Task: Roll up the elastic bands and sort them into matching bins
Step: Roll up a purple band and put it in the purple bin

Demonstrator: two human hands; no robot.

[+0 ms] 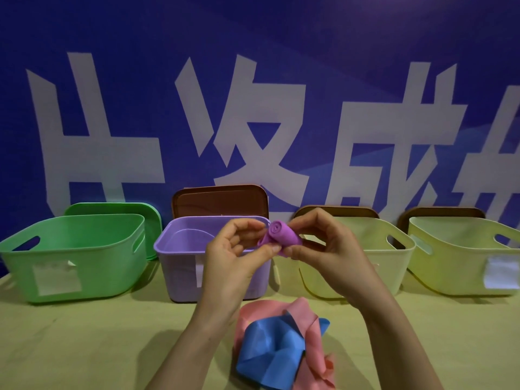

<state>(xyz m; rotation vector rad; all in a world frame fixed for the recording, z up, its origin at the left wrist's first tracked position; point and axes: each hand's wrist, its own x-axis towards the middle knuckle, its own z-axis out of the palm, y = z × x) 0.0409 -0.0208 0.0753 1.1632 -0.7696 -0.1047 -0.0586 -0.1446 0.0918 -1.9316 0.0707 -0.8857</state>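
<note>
A purple elastic band [282, 235] is wound into a tight roll and held in the air between both hands, just in front of the purple bin [180, 257]. My left hand [233, 257] pinches its loose end from the left. My right hand [329, 249] grips the roll from the right. On the table below lie a crumpled blue band [270, 350] and a pink band [304, 313] under and around it. The purple bin looks empty.
Four bins stand in a row: a green bin [84, 266] at the left, the purple one, then two pale yellow bins [365, 266] [461, 263]. Lids lean behind them against a blue banner wall. White labels are stuck on the bin fronts.
</note>
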